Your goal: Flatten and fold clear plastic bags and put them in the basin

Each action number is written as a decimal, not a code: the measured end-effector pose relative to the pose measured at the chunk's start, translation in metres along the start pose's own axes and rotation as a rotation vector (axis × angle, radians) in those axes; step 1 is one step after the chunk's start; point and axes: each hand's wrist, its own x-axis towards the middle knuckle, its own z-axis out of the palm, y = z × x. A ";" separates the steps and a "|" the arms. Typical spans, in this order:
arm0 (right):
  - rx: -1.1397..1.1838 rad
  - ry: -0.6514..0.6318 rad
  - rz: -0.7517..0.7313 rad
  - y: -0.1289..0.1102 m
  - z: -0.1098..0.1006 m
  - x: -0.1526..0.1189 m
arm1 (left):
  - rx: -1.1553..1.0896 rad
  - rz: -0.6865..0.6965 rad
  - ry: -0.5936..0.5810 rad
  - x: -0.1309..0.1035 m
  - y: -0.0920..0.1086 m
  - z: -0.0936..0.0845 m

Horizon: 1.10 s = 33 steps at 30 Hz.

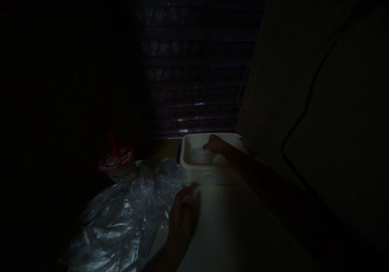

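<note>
a pale tabletop (214,231) spreads beneath the half-open, seemingly empty left hand (181,215), crumpled plastic (121,219) at its left; ahead, a white basin (197,167), mouth up, long axis left to right, surrounds the right hand (216,145), fingers curled, hold on a clear item (199,154) too dim to tell.

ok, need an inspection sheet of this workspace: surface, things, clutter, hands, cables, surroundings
Surface: pale tabletop, dimly lit; finer marks can't be judged.
Things: pale bin at the far end, something clear inside; crumpled clear plastic on the left.
Clutter: cup with red-rimmed lid and red straw, behind the plastic.
Hands: right hand inside the bin, grip unclear; left hand in front of the bin, fingers curled, too dark to see a hold.
Cables: dark cable-like line down the right side.
Surroundings: ribbed window covering behind, looped thin cord at its right; left side black.
</note>
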 end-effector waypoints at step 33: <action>0.235 0.304 -0.499 0.062 0.113 -0.124 | 0.968 0.593 -0.089 0.040 -0.011 -0.045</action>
